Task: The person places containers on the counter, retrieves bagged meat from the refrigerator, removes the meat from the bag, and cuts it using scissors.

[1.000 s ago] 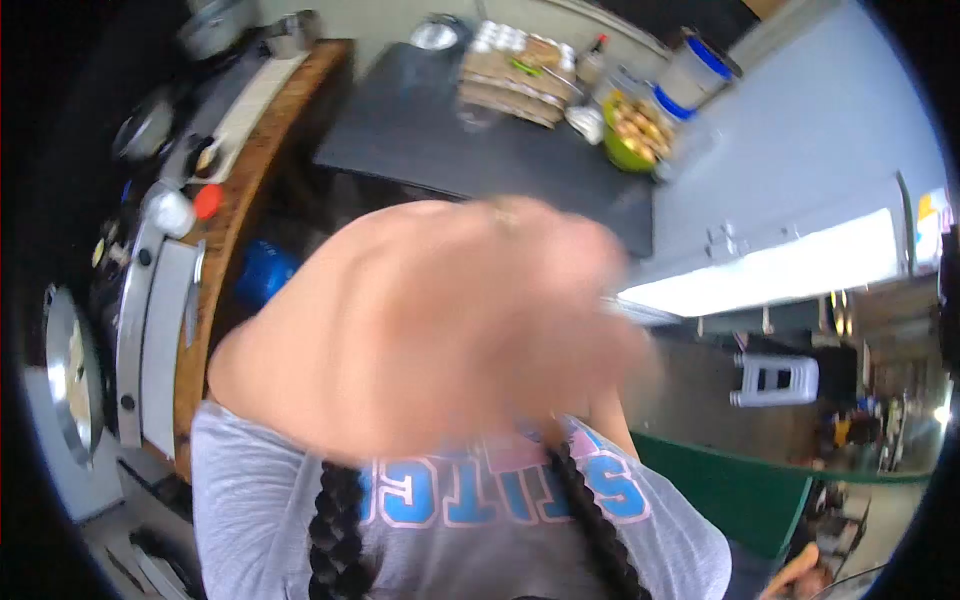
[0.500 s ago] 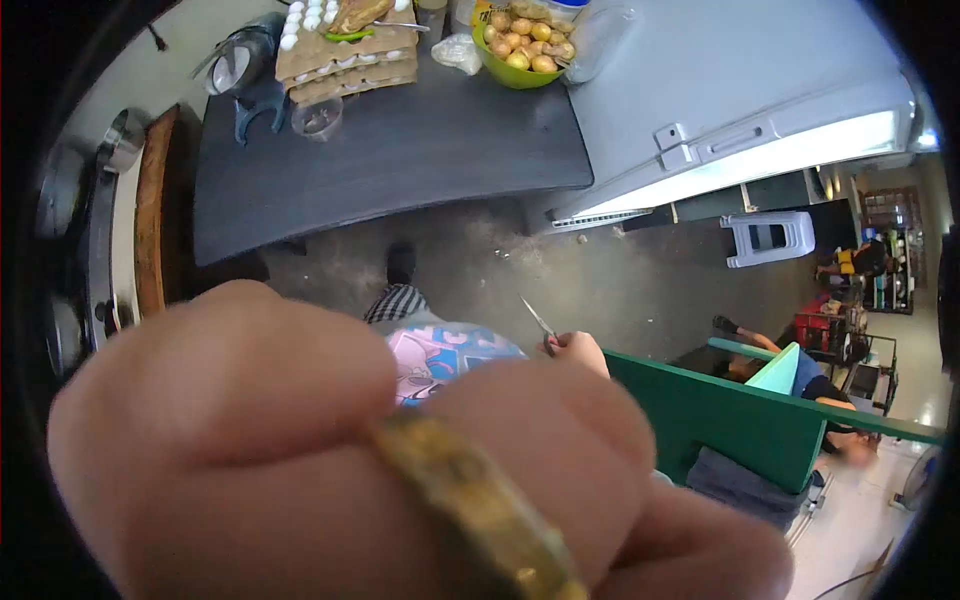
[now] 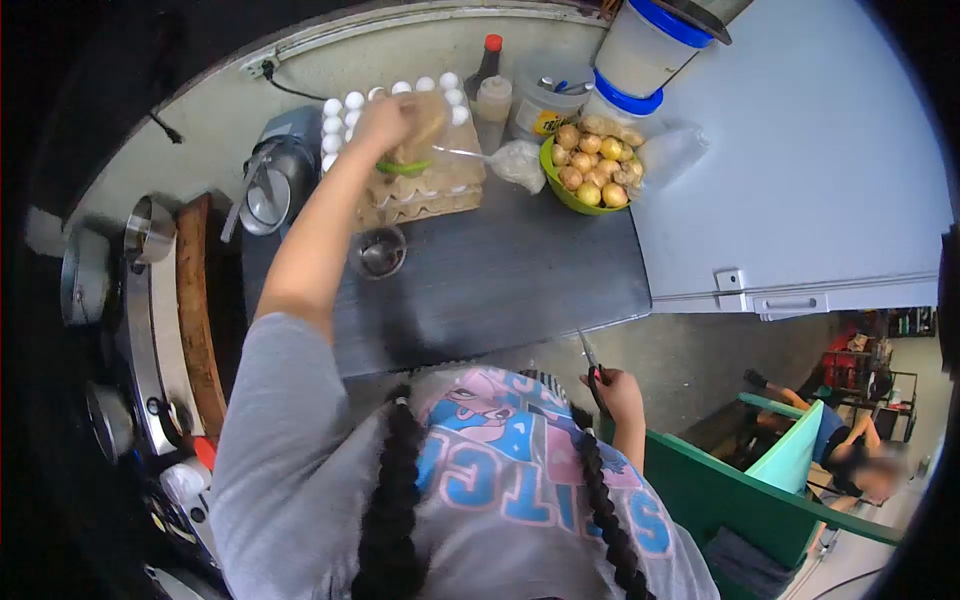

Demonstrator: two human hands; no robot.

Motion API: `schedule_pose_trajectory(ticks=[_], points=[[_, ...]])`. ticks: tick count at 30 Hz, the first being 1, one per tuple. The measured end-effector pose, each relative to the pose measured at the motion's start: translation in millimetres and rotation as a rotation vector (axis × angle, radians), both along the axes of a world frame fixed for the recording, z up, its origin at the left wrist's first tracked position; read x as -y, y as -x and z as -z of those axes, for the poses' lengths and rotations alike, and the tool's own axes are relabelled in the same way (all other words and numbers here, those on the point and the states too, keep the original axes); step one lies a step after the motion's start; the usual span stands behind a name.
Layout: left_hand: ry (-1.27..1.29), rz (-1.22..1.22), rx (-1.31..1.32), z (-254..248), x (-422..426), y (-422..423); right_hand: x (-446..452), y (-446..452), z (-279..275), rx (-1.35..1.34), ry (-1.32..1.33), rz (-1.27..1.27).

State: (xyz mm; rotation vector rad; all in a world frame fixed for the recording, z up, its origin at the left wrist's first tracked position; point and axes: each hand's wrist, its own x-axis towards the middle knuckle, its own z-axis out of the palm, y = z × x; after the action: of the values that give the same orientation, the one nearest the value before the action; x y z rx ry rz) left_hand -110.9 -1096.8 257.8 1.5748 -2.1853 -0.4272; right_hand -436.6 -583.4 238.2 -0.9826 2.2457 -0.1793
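Observation:
My left hand (image 3: 385, 122) reaches over stacked cardboard egg trays (image 3: 440, 202), its fingers drawn together at a blurred, brownish item (image 3: 425, 122). What they grip is hard to make out. White eggs (image 3: 332, 125) line the top tray. Beneath the brownish item shows a green strip (image 3: 403, 168), and a spoon (image 3: 458, 152) sticks out to its right. Low on the right, my right hand (image 3: 622, 394) is closed round the dark handles of a pair of scissors (image 3: 591, 362), blades pointing up and away from me. A clear plastic cup (image 3: 379, 252) stands on the dark table (image 3: 500, 270).
A green bowl of onions (image 3: 595, 172), a plastic bag (image 3: 518, 165), bottles (image 3: 493, 98) and blue-lidded tubs (image 3: 650, 50) crowd the table's back. A refrigerator (image 3: 800, 150) stands right; a green partition (image 3: 740, 480) is near my right arm. Another person (image 3: 850, 450) is beyond it.
A large blurred hand and forearm with a gold band has left the space before the camera. My left hand is now at the egg trays. The view has shifted; the scissors stay in my right hand.

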Motion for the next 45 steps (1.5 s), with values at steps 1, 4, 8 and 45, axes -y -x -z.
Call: schedule_pose_trajectory(ticks=[1,4,8,45], points=[[-0.002,0.007,0.002,7,17,-6,3,2,1,-0.004,0.012,-0.051],[0.021,0.017,0.278,20,61,-20,-6,18,36,-0.048,-0.029,-0.027],[-0.055,0.025,0.229,11,61,-20,-4,26,35,-0.066,-0.039,-0.063],[-0.237,-0.127,-0.283,56,54,-12,-17,26,33,-0.080,-0.059,0.015]])
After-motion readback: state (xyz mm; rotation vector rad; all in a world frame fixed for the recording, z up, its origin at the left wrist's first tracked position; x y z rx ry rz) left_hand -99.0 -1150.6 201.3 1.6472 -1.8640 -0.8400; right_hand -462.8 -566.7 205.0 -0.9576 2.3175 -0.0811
